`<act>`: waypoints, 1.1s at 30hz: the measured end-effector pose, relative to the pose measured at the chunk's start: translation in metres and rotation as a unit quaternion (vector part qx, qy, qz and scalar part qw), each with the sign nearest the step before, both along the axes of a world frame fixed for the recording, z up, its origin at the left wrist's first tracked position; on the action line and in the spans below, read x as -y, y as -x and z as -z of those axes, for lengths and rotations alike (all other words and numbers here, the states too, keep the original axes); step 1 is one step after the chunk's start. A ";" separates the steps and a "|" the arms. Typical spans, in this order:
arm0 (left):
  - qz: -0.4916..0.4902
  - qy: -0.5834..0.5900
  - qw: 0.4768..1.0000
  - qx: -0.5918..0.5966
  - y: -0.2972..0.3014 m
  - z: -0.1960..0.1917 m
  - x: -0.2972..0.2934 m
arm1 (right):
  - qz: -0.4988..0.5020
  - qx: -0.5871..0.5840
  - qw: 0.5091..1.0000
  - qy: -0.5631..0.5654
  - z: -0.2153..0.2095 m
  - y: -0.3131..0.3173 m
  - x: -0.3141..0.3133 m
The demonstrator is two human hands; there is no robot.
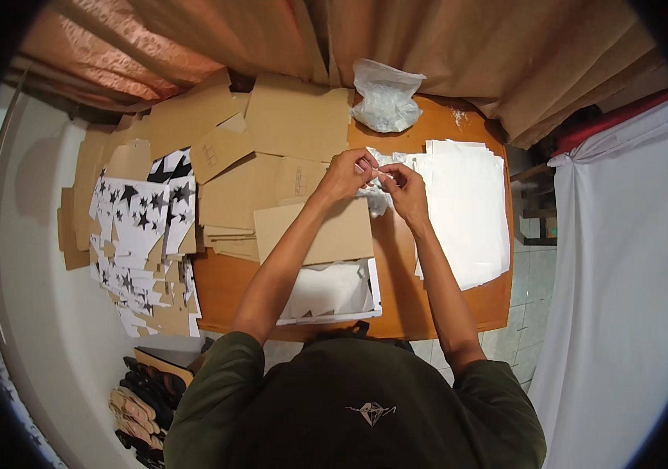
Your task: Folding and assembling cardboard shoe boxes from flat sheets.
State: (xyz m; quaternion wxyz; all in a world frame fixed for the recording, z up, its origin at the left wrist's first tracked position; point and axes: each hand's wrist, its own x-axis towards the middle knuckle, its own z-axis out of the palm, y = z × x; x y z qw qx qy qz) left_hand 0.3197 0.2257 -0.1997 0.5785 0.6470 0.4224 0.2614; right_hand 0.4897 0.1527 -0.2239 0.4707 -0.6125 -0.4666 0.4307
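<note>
My left hand [342, 177] and my right hand [406, 190] meet over the far middle of the table, fingertips pinched together. Between them is a small white thing [375, 170], too small to name. Beneath and beside the fingers lies a crumpled, clear-and-white plastic piece [379, 203]. Close to my body sits an open white box [375, 289] with white tissue paper [326, 291] inside. A brown cardboard panel [314, 236] lies at its far side, under my left forearm; whether it is joined to the box, I cannot tell.
Stacked brown cardboard sheets [295, 117] cover the table's far left. Star-printed flat boxes [142, 207] overlap at the left edge. Right of my hands lies a stack of white paper [467, 211]. Behind stands a clear bag of white contents [387, 102]. Shoes [142, 410] are on the lower left.
</note>
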 end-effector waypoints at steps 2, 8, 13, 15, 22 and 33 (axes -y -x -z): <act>-0.003 -0.035 0.999 -0.016 0.017 -0.012 0.027 | -0.029 -0.038 0.999 0.004 -0.013 0.014 0.020; -0.028 -0.115 0.991 -0.059 0.085 -0.009 0.130 | -0.125 -0.036 0.991 -0.015 0.026 0.062 0.099; -0.069 -0.016 0.996 -0.053 0.143 0.059 0.204 | -0.207 -0.015 0.975 0.077 0.052 0.117 0.156; -0.077 -0.001 0.995 -0.058 0.150 0.064 0.223 | -0.214 0.007 0.974 0.076 0.059 0.124 0.169; -0.030 -0.058 0.978 -0.196 0.171 0.059 0.238 | -0.258 0.138 0.956 0.008 0.044 0.130 0.183; -0.133 -0.246 0.943 -0.178 0.170 0.017 0.131 | -0.220 0.367 0.900 -0.085 0.006 0.125 0.081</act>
